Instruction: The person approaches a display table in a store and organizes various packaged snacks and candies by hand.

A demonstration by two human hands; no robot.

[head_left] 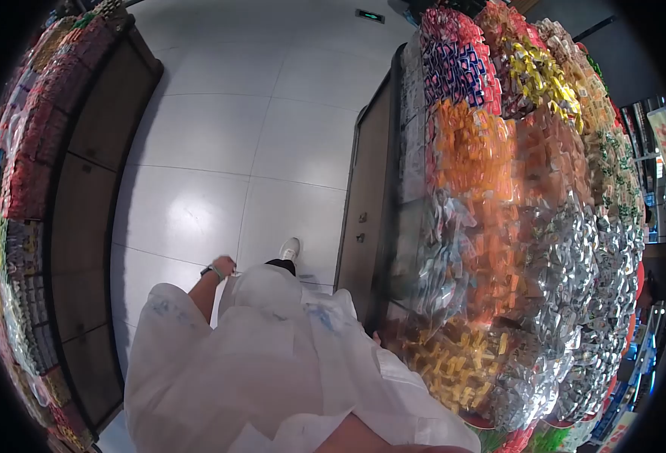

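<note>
My left hand (225, 266) hangs low at my side above the tiled floor, with a dark watch (207, 270) on its wrist. Its fingers are too small and foreshortened to show whether they hold anything. Just a sliver of my right hand (376, 337) shows past my white top (272, 355), close to the dark side of the display on the right. The fingers of that hand are hidden. Nearest to it lie gold-yellow wrapped packets (453, 362), with orange packets (472, 151) and silver packets (559, 257) farther along the same display.
A dark cabinet (84, 166) topped with colourful packets (35, 143) runs along the left. Grey floor tiles (197, 128) form an aisle between the two displays. My shoe (290, 248) is on the floor ahead. A green lit sign (370, 16) appears at the far end.
</note>
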